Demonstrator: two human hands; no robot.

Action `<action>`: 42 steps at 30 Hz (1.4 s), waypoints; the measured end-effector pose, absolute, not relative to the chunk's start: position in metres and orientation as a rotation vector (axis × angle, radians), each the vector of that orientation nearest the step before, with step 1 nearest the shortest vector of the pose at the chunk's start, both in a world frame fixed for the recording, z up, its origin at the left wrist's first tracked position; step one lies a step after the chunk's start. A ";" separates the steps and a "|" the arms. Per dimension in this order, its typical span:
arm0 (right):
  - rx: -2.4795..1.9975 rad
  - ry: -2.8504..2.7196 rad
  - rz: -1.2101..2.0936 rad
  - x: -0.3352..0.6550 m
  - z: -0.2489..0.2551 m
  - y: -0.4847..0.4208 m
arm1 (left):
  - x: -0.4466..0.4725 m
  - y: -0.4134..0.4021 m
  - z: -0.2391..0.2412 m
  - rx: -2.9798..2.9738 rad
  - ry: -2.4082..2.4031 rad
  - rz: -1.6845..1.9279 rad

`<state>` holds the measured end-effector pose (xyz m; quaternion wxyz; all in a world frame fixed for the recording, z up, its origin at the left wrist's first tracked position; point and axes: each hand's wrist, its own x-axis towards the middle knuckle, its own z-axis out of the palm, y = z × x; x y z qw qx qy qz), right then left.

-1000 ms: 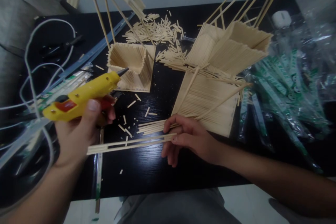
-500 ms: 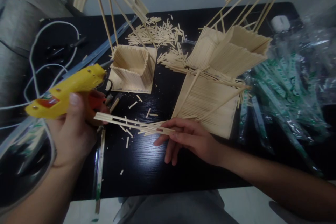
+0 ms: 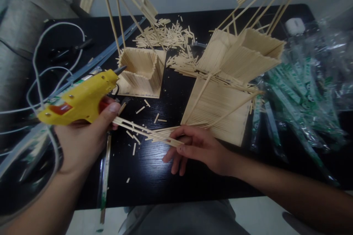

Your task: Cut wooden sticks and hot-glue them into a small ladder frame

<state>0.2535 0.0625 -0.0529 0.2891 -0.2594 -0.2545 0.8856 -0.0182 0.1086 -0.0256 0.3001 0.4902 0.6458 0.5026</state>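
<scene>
My left hand (image 3: 85, 137) is closed around a yellow hot glue gun (image 3: 82, 97), whose dark nozzle points up and right toward a small stick-built box (image 3: 139, 69). Between both hands runs a narrow strip of joined wooden sticks (image 3: 143, 130). Its left end meets the fingertips of my left hand; the exact grip there is partly hidden. Thumb and forefinger of my right hand (image 3: 197, 147) pinch its right end, while the other fingers hang loosely below. Just behind the right hand lies a flat panel of sticks (image 3: 217, 110) with loose sticks across it.
A pile of short stick pieces (image 3: 168, 35) lies at the back. A larger stick-built model (image 3: 248, 51) stands back right, beside clear and green plastic wrappers (image 3: 300, 91). A white cable (image 3: 34, 62) loops at left. Small offcuts (image 3: 134, 148) dot the black table (image 3: 154, 187).
The glue gun has shifted right and tilted, so its nozzle now shows clearly. My left thumb has moved from the gun's side toward the strip's left end. The right hand barely moved.
</scene>
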 end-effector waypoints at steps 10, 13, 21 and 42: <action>-0.715 -0.684 2.332 0.251 -0.053 0.063 | -0.020 0.112 -0.032 1.354 1.743 1.423; -0.744 -0.713 2.309 0.250 -0.052 0.061 | -0.018 0.113 -0.030 1.379 1.726 1.473; -0.842 -0.837 2.279 0.249 -0.052 0.056 | -0.017 0.116 -0.032 1.394 1.625 1.697; -0.786 -0.743 2.303 0.249 -0.049 0.060 | -0.019 0.121 -0.034 1.346 1.643 1.667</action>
